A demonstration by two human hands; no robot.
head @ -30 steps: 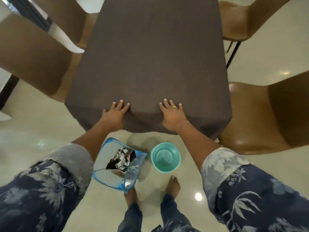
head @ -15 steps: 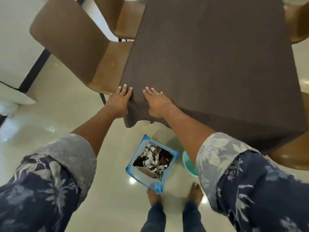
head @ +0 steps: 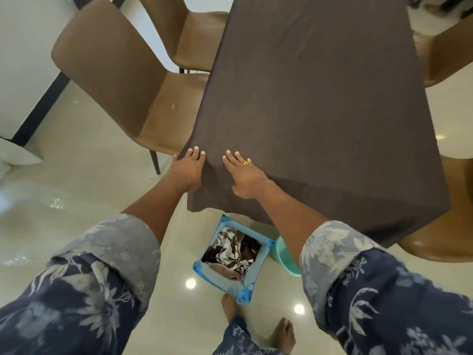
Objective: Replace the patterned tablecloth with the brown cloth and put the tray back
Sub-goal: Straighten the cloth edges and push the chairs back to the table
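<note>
Ok, status: both hands lie flat on the cloth at the near-left corner of the surface.
Cloth: plain dark brown fabric cloth (head: 320, 111) spread over the whole surface, which is hidden under it; top looks smooth.
Cloth overhang: hangs down past the near edge, and the near-left corner droops to a point (head: 197, 203) below the hands.
Left hand: left hand (head: 188, 170) open, fingers straight and together on the cloth right at the corner, thumb out at the left edge; grips nothing.
Right hand: right hand (head: 247, 175) open, palm down, fingers spread a little on the cloth just beside the left hand, not touching it; gold ring (head: 247, 162) on one finger.
Old cloth: brown-and-white patterned tablecloth (head: 230, 249) crumpled inside a blue square fabric basket (head: 204, 267) on the floor, below the near edge.
Basin: teal round plastic basin (head: 282, 257) on the floor just beside the basket, mostly hidden by the right forearm.
Chairs: tan-brown moulded chair (head: 115, 80) at the left side near the corner, a second one (head: 197, 39) further along; two more on the right side (head: 450, 47), (head: 448, 239).
Floor: glossy cream tiles (head: 76, 188) with lamp reflections.
Person: navy floral sleeves rolled to the elbow (head: 102, 265), bare feet (head: 230, 307) next to the basket.
</note>
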